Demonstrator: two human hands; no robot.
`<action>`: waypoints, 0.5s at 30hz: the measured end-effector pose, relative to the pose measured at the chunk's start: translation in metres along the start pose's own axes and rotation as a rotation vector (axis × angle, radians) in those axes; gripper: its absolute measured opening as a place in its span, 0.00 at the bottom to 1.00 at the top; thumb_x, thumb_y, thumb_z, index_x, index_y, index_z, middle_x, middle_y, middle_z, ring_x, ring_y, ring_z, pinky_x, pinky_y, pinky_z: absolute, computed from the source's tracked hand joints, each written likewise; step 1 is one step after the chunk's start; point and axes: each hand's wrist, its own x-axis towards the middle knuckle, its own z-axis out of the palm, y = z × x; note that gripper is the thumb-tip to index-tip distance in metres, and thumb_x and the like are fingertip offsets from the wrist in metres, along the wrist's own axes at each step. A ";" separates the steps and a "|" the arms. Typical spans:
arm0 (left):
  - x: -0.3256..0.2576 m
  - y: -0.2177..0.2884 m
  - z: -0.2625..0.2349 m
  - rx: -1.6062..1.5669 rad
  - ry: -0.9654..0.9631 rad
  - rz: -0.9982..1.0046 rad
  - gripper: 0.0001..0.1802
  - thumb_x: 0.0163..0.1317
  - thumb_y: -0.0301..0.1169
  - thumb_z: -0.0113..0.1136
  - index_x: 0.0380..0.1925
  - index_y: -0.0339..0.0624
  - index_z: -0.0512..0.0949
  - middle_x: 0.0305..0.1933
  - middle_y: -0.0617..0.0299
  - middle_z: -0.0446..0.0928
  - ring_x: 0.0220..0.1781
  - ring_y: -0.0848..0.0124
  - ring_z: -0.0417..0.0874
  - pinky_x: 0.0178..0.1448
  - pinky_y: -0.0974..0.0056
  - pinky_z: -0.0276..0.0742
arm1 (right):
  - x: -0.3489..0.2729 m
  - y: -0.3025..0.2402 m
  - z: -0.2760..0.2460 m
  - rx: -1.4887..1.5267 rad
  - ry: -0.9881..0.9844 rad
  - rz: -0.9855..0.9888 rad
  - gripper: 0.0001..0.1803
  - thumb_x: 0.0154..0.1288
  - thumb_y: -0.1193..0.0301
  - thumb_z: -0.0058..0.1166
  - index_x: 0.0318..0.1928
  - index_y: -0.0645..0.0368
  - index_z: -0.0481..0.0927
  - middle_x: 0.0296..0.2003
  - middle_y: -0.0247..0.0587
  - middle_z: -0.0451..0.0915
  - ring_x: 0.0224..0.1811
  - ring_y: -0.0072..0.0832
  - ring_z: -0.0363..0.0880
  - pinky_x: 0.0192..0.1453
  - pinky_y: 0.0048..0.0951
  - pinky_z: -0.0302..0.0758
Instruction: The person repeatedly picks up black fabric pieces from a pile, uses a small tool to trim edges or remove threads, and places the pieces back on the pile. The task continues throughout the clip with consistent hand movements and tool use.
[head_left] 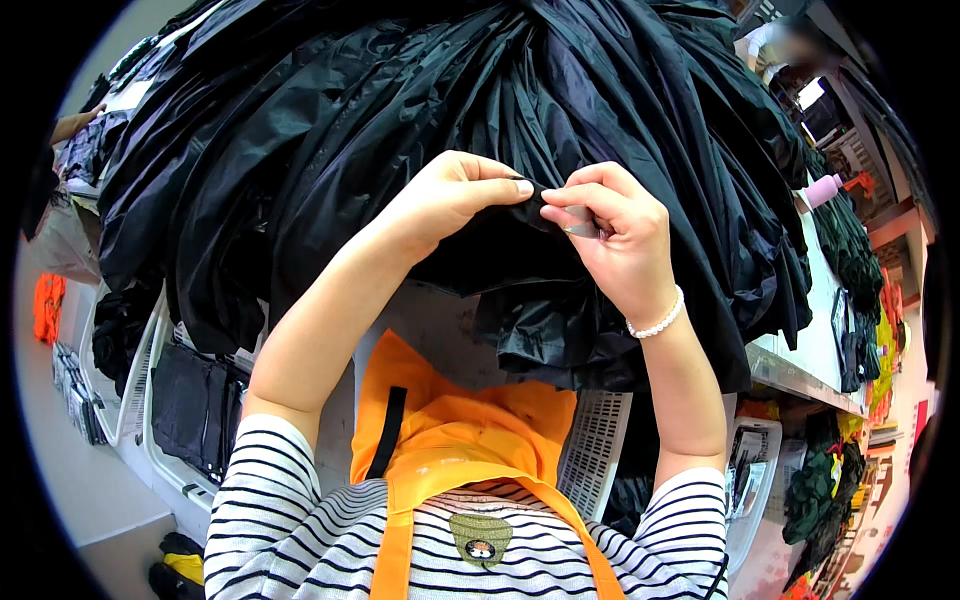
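A large heap of shiny black fabric (350,150) spreads in folds before me and hangs over the near edge. Above its front part, my left hand (455,195) pinches a small bit of the cloth between thumb and forefinger. Close beside it, with fingertips nearly touching, my right hand (625,230) is closed in a pinch at the same bit. A small greyish, shiny piece (585,230) shows within the right fingers; its kind is too hidden to tell. A hanging flap of the black fabric drops below both hands.
White plastic baskets (595,450) stand below, and a crate at left holds folded black garments (190,410). A pink thread cone (823,190) is at the right by a white tabletop (825,310). Another person's hand (85,120) reaches in at far left; a person (780,50) is at upper right.
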 end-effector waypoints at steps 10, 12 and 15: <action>-0.009 0.008 0.024 0.235 -0.008 0.304 0.20 0.52 0.27 0.71 0.46 0.36 0.79 0.41 0.64 0.81 0.40 0.79 0.79 0.50 0.72 0.74 | -0.004 0.004 0.008 -0.079 0.023 0.073 0.13 0.54 0.87 0.54 0.39 0.61 0.71 0.29 0.44 0.77 0.29 0.39 0.80 0.33 0.30 0.76; -0.009 0.009 0.021 0.279 0.019 0.273 0.18 0.53 0.28 0.70 0.44 0.36 0.79 0.41 0.64 0.81 0.41 0.78 0.79 0.50 0.72 0.74 | -0.001 0.002 0.006 0.007 0.039 0.097 0.12 0.56 0.86 0.54 0.40 0.61 0.71 0.28 0.45 0.77 0.29 0.40 0.81 0.34 0.30 0.76; -0.013 0.011 0.023 0.259 0.081 0.319 0.16 0.53 0.30 0.71 0.40 0.36 0.81 0.39 0.64 0.82 0.41 0.79 0.79 0.50 0.71 0.74 | 0.000 0.003 0.005 0.017 0.027 0.109 0.08 0.61 0.84 0.53 0.40 0.62 0.71 0.28 0.48 0.78 0.31 0.42 0.82 0.35 0.30 0.76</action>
